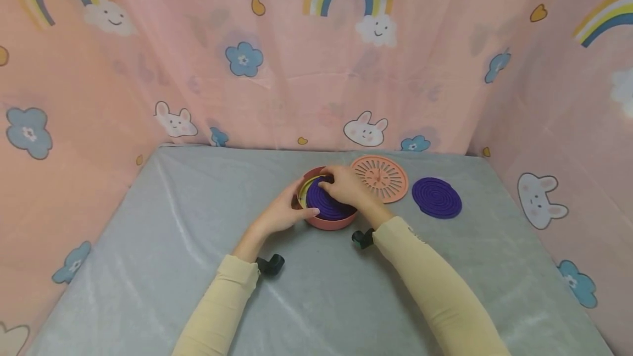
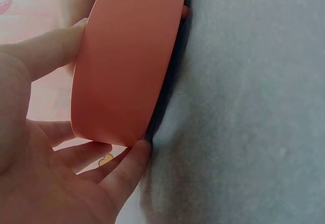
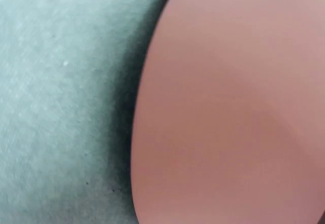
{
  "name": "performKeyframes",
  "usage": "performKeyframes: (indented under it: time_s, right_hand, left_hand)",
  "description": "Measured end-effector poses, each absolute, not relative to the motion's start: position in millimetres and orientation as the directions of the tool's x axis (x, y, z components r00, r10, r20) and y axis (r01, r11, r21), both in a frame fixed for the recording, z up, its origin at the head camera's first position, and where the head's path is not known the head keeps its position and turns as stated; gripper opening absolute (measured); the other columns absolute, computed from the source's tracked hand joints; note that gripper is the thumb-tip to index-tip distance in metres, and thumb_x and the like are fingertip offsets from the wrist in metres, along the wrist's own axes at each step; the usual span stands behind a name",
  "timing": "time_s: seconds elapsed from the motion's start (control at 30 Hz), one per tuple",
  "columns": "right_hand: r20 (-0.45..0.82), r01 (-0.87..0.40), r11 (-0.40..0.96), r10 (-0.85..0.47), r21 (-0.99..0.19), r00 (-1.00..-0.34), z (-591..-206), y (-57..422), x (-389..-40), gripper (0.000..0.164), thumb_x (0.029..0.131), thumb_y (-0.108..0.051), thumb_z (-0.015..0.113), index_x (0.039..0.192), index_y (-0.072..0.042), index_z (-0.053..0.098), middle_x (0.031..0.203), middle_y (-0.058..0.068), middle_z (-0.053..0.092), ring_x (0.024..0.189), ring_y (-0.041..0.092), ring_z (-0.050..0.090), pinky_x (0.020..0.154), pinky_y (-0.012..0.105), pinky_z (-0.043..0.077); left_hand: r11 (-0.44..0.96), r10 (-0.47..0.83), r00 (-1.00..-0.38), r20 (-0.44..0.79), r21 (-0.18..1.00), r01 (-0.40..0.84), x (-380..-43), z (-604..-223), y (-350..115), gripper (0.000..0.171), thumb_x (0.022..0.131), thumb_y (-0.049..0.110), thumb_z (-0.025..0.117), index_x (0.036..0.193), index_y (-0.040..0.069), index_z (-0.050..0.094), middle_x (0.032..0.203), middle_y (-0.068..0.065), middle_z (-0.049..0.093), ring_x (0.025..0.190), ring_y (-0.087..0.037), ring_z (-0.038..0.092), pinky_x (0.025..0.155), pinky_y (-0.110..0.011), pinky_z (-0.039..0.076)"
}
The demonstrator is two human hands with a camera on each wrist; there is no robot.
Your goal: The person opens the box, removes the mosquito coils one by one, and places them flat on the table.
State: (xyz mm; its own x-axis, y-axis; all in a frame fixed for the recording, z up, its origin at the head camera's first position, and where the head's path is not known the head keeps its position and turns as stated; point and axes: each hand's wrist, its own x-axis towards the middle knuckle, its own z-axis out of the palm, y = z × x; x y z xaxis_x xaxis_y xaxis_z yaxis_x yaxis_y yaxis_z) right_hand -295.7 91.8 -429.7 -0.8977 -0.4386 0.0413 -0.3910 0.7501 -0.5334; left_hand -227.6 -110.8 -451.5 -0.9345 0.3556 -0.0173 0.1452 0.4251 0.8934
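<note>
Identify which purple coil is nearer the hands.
The purple coil sitting in the round pink container, at the fingers of the right hand. The other coil lies on the cloth, right of the slotted disc, untouched.

Free lane fronting red bowl point(image 1: 330, 225) — left grip point(image 1: 281, 214) blocks left; right grip point(image 1: 348, 187), purple coil point(image 1: 327, 205) block top.

We see a flat surface covered with soft grey cloth point(image 1: 188, 268). On it we have a round, shallow, salmon-red container point(image 1: 330, 225); behind it to the right, a peach slotted disc point(image 1: 379, 179); and just beside that, a flat purple ridged disc point(image 1: 437, 198).
</note>
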Motion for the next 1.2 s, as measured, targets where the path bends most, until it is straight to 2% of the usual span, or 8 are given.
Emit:
performKeyframes:
  time_s: [0.63, 1.0, 1.2]
  right_hand:
    - [0.055, -0.428, 0.742, -0.47, -0.516, -0.881, -433, 92, -297, 0.038, 0.094, -0.022, 0.074, 0.127, -0.003, 0.069, 0.124, 0.016, 0.066, 0.117, 0.032, 0.059, 0.101, 0.049, 0.048]
    - [0.037, -0.403, 0.692, -0.478, -0.599, -0.877, -413, 101, -298, 0.037, 0.093, -0.021, 0.076, 0.126, -0.005, 0.069, 0.122, 0.018, 0.056, 0.115, 0.037, 0.057, 0.098, 0.052, 0.049]
    - [0.011, -0.375, 0.688, -0.471, -0.621, -0.882, -405, 108, -300, 0.035, 0.093, -0.018, 0.076, 0.125, -0.007, 0.069, 0.125, 0.017, 0.061, 0.115, 0.034, 0.058, 0.099, 0.051, 0.05]
  left_hand:
    - [0.434, 0.353, -0.935, -0.02, 0.889, 0.145, -228, -454, -111, 0.093, 0.09, 0.034, 0.078, 0.163, 0.013, 0.023, 0.161, -0.011, 0.034, 0.142, -0.028, 0.041, 0.115, -0.05, 0.035]
    - [0.414, 0.369, -0.93, -0.008, 0.897, 0.156, -230, -455, -110, 0.095, 0.091, 0.034, 0.078, 0.164, 0.014, 0.021, 0.162, -0.012, 0.033, 0.142, -0.028, 0.041, 0.115, -0.05, 0.035]
    - [0.402, 0.371, -0.929, -0.003, 0.902, 0.157, -229, -454, -111, 0.094, 0.091, 0.03, 0.078, 0.164, 0.014, 0.02, 0.161, -0.012, 0.034, 0.141, -0.028, 0.043, 0.114, -0.049, 0.037]
